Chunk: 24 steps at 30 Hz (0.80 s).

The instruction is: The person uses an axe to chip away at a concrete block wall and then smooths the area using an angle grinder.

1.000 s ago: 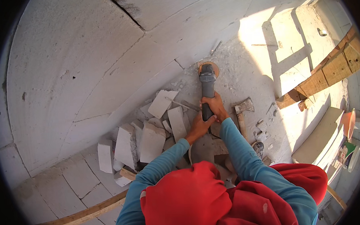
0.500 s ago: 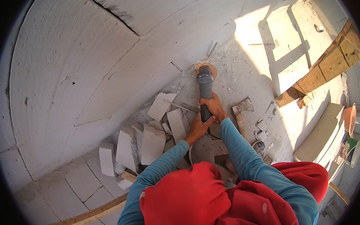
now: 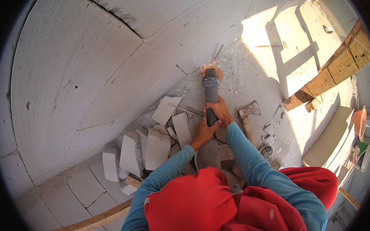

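Both my hands grip a dark grey angle grinder [image 3: 211, 88] with an orange-brown disc [image 3: 217, 72]. My right hand [image 3: 218, 110] wraps round the body; my left hand [image 3: 206, 131] holds the rear end beside it. Small orange sparks show at the disc, near the foot of the pale block wall [image 3: 88, 66]. Broken white block pieces [image 3: 131, 153] lie heaped left of my hands, with thin metal bars [image 3: 176, 106] among them. A worn hatchet [image 3: 249, 109] with a wooden handle lies to my right.
A timber plank structure [image 3: 336, 71] stands at right in patchy sunlight, above a long pale block [image 3: 326, 136]. An orange container [image 3: 358, 123] and green-and-white tub [image 3: 364, 155] sit at the right rim. A wooden strip [image 3: 90, 220] crosses lower left. My shoe [image 3: 266, 152] shows.
Orange sparks now show at the disc. Since one second ago the grinder has shifted very slightly in the picture, along with the surroundings; my grip is the same.
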{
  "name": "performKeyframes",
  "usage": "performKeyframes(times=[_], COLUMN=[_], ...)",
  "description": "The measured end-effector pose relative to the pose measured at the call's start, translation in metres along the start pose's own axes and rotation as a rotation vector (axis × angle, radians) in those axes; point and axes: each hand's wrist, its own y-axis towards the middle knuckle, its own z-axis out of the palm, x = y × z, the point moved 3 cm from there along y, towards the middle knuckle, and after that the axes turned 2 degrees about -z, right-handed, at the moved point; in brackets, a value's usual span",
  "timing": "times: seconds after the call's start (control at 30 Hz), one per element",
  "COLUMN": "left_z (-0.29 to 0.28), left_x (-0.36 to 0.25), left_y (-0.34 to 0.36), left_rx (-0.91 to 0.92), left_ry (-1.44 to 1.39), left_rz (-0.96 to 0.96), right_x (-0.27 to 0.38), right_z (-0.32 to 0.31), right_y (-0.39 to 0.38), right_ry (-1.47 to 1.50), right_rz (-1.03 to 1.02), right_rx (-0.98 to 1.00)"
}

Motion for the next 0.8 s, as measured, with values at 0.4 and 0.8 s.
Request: performKeyframes(times=[0.4, 0.8], left_z=[0.0001, 0.0011], left_x=[0.004, 0.0055], left_y=[-0.0003, -0.0038], left_rx=[-0.036, -0.054], left_ry=[0.025, 0.03], left_rz=[0.011, -0.02], right_x=[0.0043, 0.0041], right_z=[0.0028, 0.0045], right_y=[-0.0038, -0.0056], right_ry=[-0.004, 0.005], right_rz=[-0.001, 0.003], right_rx=[-0.003, -0.007])
